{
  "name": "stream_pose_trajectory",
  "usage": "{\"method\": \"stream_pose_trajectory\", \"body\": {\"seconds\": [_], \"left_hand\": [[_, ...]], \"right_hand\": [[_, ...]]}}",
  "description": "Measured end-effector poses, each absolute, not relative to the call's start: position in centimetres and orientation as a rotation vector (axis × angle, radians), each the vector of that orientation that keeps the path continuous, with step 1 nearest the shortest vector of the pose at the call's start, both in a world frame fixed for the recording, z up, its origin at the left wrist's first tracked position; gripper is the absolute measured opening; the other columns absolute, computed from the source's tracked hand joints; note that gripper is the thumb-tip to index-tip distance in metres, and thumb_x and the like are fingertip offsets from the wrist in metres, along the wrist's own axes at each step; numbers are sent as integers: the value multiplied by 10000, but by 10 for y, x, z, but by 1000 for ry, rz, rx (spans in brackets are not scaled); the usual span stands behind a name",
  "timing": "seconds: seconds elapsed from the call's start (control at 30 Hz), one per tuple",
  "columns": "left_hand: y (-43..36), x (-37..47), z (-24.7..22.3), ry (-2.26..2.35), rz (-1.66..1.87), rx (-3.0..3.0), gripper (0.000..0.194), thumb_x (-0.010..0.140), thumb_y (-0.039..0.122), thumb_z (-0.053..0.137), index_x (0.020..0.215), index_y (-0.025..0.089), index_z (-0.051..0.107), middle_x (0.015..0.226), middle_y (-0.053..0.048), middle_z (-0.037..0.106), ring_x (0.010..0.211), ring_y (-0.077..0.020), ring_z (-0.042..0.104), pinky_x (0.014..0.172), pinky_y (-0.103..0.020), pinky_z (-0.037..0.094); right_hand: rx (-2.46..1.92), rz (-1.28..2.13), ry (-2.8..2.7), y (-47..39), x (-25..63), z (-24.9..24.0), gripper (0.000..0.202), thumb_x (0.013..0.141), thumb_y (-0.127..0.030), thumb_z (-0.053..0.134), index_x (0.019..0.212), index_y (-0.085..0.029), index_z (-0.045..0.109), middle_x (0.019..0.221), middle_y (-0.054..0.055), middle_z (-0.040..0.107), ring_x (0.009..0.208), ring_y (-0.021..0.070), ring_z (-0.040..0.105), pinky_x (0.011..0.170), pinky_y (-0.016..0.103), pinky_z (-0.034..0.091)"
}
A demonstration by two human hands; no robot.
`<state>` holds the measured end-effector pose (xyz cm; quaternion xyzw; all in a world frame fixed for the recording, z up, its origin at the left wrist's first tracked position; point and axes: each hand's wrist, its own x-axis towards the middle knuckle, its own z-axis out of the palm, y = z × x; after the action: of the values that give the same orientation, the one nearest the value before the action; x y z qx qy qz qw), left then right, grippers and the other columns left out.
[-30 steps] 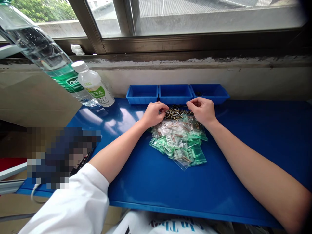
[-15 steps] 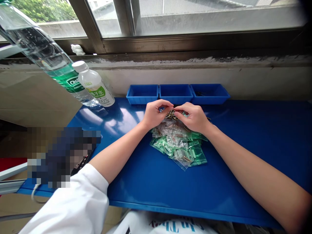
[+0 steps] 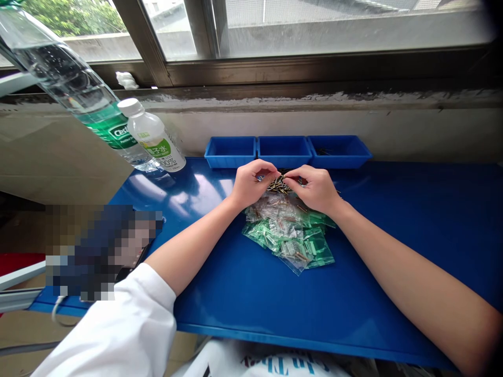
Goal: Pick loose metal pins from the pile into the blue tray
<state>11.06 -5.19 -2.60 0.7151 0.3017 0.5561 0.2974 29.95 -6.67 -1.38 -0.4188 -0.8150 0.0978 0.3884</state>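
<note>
Over a pile of small brass-coloured metal pieces, my left hand has thumb and index finger pinched together. Facing it from the right, my right hand is pinched too, its fingertips a little apart from the left ones. Whatever sits between the fingertips is too small to make out. Just below the hands lie clear plastic bags and green-tinted bags, overlapping, with small parts inside them.
Three blue bins stand along the wall behind my hands; the right one holds a few dark thin pieces. A large water bottle and a white bottle are at the back left. The blue table bears a blurred-out item at left.
My right hand has shifted slightly to the right, so a small gap shows between the fingertips of both hands. My left hand has barely moved.
</note>
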Motion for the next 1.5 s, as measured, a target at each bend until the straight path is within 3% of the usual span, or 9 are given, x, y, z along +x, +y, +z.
{"method": "stream_pose_trajectory", "body": {"seconds": [0.3, 0.7, 1.23, 1.5], "left_hand": [[-44, 103, -31, 1287, 1345, 2228, 130, 837, 237, 578, 906, 167, 663, 854, -38, 661, 780, -140, 617, 703, -251, 493], [-42, 101, -35, 1451, 798, 2412, 249, 841, 310, 519, 877, 203, 741, 970, -64, 674, 930, -222, 611, 867, -355, 481], [-43, 101, -34, 1427, 781, 2387, 210, 790, 275, 529, 820, 211, 727, 976, -67, 670, 960, -249, 593, 890, -413, 431], [-42, 101, -35, 1434, 773, 2387, 212, 809, 275, 526, 828, 212, 728, 984, -65, 669, 979, -253, 592, 889, -418, 430]], "right_hand": [[-1352, 244, -1711, -56, 312, -16, 229, 801, -391, 639, 733, -178, 686, 646, 37, 672, 544, 160, 584, 550, 284, 443], [-1681, 73, -1478, -34, 341, -27, 255, 782, -407, 631, 644, -193, 610, 637, 58, 665, 622, 215, 626, 662, 344, 468], [-1608, 248, -1313, -16, 361, -51, 397, 751, -601, 609, 672, -213, 631, 579, 64, 652, 547, 231, 618, 557, 383, 498], [-1598, 326, -1238, -12, 361, -54, 371, 736, -564, 641, 681, -197, 626, 570, 49, 637, 488, 203, 585, 549, 380, 495]]}}
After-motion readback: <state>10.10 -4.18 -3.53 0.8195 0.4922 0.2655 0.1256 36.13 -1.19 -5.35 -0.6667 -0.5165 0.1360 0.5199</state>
